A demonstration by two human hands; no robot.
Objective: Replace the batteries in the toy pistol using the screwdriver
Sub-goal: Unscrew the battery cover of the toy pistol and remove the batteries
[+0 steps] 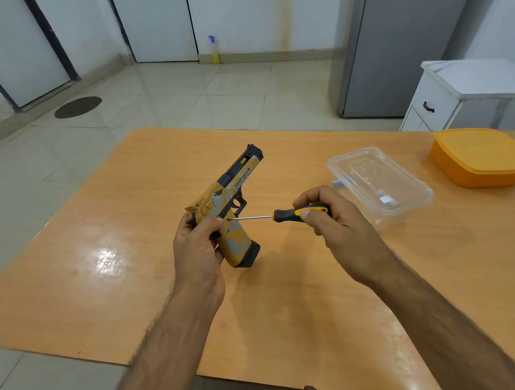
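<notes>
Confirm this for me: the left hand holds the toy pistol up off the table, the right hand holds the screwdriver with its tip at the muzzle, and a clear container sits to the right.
One detail is wrong. In the head view the screwdriver tip is at the top of the grip, just behind the trigger guard, not at the muzzle. The rest stands: the left hand holds the toy pistol off the table, the right hand holds the screwdriver, and the clear container sits to the right.

The left hand (198,248) gripped the toy pistol (227,205) above the wooden table (103,232), muzzle pointing up and away. The right hand (335,217) held the screwdriver (299,214) (black and yellow handle), its tip touching the pistol's grip. A clear plastic container (381,185) and an orange lidded box (481,156) sat to the right
</notes>
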